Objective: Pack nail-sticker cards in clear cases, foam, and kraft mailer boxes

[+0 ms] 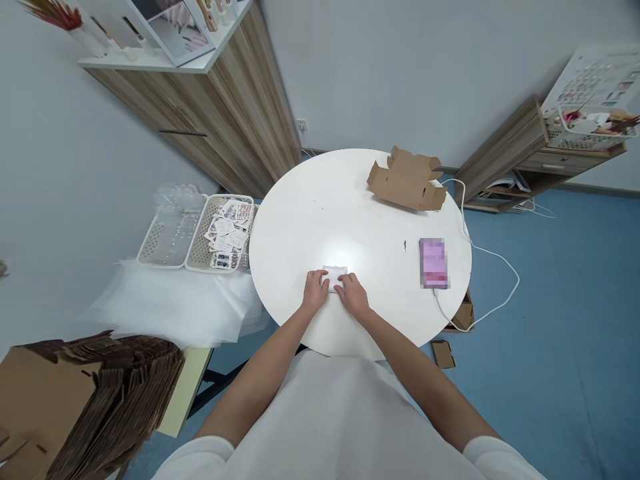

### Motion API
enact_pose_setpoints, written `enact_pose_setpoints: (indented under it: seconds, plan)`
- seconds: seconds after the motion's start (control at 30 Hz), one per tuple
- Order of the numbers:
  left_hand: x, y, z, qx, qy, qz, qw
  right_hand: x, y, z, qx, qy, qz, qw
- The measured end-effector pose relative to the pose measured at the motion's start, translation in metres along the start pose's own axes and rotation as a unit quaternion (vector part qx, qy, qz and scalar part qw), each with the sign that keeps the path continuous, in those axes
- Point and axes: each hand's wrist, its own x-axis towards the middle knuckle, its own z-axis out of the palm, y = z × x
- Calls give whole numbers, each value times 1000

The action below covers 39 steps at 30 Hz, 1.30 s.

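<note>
A small white wrapped packet [334, 275] lies on the round white table [295, 220], close to its front edge. My left hand [315, 290] grips the packet's left side, fingers curled over it. On the opposite side my right hand [353, 293] holds it too, thumb and fingers at its right edge. What is inside the white wrapping is hidden. Toward the back right of the table lies an unfolded brown cardboard box [407, 179], away from both hands.
A phone [433, 263] with a white cable [493, 250] lies at the table's right. Left stand white baskets, one of cards [230, 230], one of clear plastic trays [173, 233]. Foam sheets [175, 300] and stacked flat cardboard [125, 393] are nearer. A small box [443, 354] sits on the floor.
</note>
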Motion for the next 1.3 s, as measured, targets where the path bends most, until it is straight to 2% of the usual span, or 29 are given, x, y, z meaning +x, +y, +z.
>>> enact_pose_setpoints:
  seconds: [0.1,0.2,0.27,0.33,0.57,0.77,0.9,1.03,1.17,1.3]
  plan:
    - [-7,-2,0,-2,33,-2,999,-7,5,4,34,-9,7,999]
    - [-14,-5,0,-17,83,-70,994,-11,8,6,83,-7,8,997]
    - [-15,-8,1,-44,66,-129,988,-14,8,6,106,-7,12,994]
    - [-14,-10,1,-70,31,-159,984,-17,7,7,122,2,32,992]
    - [-7,-13,-5,-74,20,-143,987,-28,4,8,217,6,92,972]
    - [-11,-21,-14,-78,-5,-66,995,-26,2,7,294,-21,162,942]
    - [-5,-34,-35,-106,-4,-46,993,-11,-21,20,316,-30,175,932]
    - [14,-56,-71,-120,5,-62,991,19,-61,45,321,-33,173,930]
    - [36,-81,-106,-146,43,-78,985,56,-102,74,320,-26,159,933]
    - [53,-97,-131,-162,75,-82,980,88,-131,98,320,-26,149,935]
